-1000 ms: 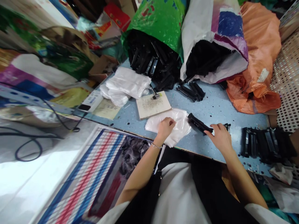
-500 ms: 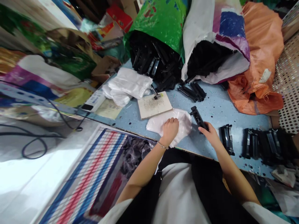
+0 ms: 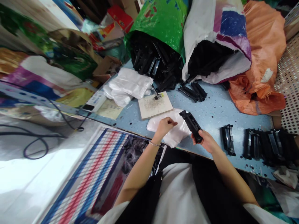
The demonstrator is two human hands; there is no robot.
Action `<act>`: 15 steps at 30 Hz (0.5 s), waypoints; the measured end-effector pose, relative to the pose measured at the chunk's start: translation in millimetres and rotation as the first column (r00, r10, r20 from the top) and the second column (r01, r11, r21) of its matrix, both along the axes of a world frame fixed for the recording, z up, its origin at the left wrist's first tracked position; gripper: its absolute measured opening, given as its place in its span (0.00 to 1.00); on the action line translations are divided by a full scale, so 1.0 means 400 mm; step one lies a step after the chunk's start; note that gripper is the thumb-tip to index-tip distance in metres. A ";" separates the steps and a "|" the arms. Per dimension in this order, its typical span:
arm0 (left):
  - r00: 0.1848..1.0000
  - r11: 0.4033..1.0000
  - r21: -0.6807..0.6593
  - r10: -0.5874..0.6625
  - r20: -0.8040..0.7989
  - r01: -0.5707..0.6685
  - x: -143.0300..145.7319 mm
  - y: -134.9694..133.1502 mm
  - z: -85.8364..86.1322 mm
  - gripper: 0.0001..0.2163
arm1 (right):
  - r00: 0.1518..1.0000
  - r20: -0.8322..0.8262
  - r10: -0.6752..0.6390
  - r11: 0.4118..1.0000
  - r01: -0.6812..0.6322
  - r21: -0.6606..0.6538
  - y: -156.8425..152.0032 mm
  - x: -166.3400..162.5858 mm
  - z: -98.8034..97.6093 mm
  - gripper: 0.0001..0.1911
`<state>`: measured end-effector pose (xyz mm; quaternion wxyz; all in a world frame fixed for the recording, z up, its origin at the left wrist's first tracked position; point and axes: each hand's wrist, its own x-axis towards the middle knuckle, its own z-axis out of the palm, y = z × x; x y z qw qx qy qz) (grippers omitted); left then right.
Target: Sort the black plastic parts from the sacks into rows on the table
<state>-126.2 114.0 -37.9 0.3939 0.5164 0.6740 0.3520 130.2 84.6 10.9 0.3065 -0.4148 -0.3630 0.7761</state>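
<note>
My right hand (image 3: 205, 140) grips one end of a long black plastic part (image 3: 192, 123), which slants up and to the left over the table. Under and beside my left hand (image 3: 166, 126) lies a stack of thin clear-white plastic bags (image 3: 173, 139). The left fingers are pinched together just above these bags; whether a bag edge is between them is too fine to see. Behind the stack, a small pale board (image 3: 154, 107) carries a little dark object (image 3: 158, 96) on its far edge.
Black parts fill a green sack (image 3: 161, 18) and lie on the blue table (image 3: 212, 102). A white sack (image 3: 198, 21) and an orange sack (image 3: 261, 46) stand at the back. More black parts (image 3: 227, 140) line the right. Folded white bags (image 3: 130, 82) lie left.
My left hand has lifted off the bag stack and shifted slightly left, fingers now pinched. My right hand has brought the black part left and nearer to me, over the stack's edge.
</note>
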 end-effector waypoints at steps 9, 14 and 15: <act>0.996 0.998 0.067 0.000 -0.089 0.006 0.008 0.004 -0.003 0.03 | 0.822 0.568 0.033 0.827 -0.342 0.447 0.039 0.008 -0.003 0.22; 0.996 0.996 0.090 0.031 -0.087 -0.023 0.001 -0.004 0.003 0.03 | 0.517 0.856 -0.020 0.682 -0.619 0.389 0.054 0.019 0.007 0.22; 0.994 0.995 0.089 0.045 -0.095 -0.037 0.002 -0.005 0.003 0.03 | 0.494 0.867 -0.058 0.666 -0.628 0.403 0.054 0.019 0.013 0.23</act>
